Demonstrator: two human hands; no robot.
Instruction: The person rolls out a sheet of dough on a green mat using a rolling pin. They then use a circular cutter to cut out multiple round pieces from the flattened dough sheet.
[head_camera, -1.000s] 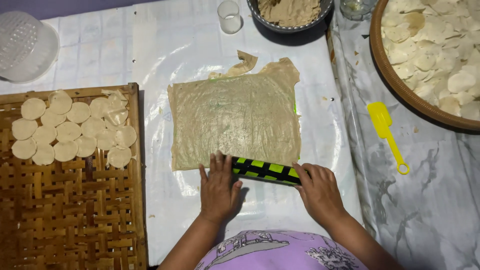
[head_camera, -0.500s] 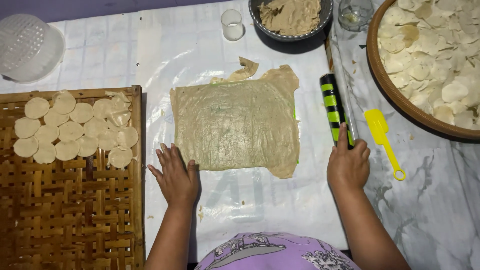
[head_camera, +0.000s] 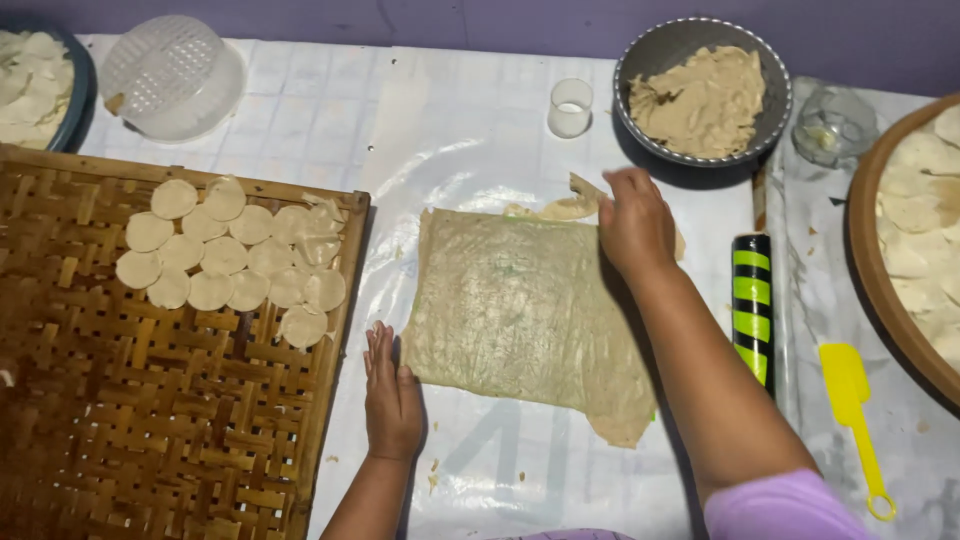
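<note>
The right hand (head_camera: 632, 222) is gripping the far corner of the dough sheet (head_camera: 520, 310), whose long axis is running slightly tilted away from the person; the left hand (head_camera: 392, 392) is lying flat, released, beside it.

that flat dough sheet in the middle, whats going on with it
A person works a thin rolled dough sheet on a plastic-covered table. The right hand touches its far corner; the left hand lies flat at its near edge. The green-and-black roller lies aside, and cut dough rounds sit on a woven tray.
</note>
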